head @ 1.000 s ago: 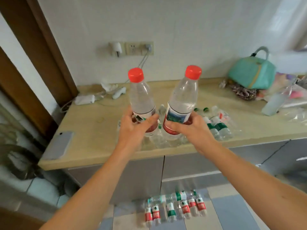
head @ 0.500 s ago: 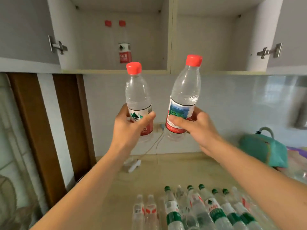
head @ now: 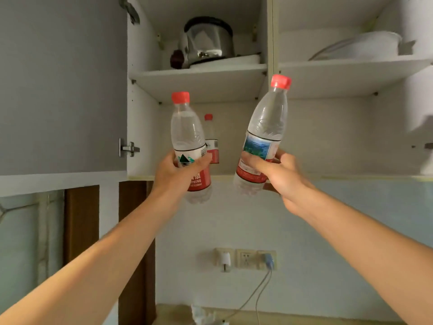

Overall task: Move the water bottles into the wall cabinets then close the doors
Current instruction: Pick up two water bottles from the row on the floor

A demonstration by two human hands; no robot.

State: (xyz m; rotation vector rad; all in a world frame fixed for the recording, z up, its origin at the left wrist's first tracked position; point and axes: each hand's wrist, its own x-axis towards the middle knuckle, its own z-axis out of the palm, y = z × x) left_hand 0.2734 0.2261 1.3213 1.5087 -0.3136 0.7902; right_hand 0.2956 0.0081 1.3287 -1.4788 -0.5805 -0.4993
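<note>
Bottles are raised before the open cabinet: the left hand wraps one bottle, the right hand a tilted bottle. Pushed in carelessly, the left one might topple the stored bottle behind it; the tilted one could catch the shelf edge.

We are looking up at an open wall cabinet with both arms raised. Our left hand is gripping a red-capped water bottle upright in front of the left compartment. Our right hand is gripping a second red-capped bottle, tilted to the right. Another bottle is standing inside on the lower shelf. A steel pot is sitting on the upper shelf. Below, wall sockets are showing, one with a cable plugged in.
</note>
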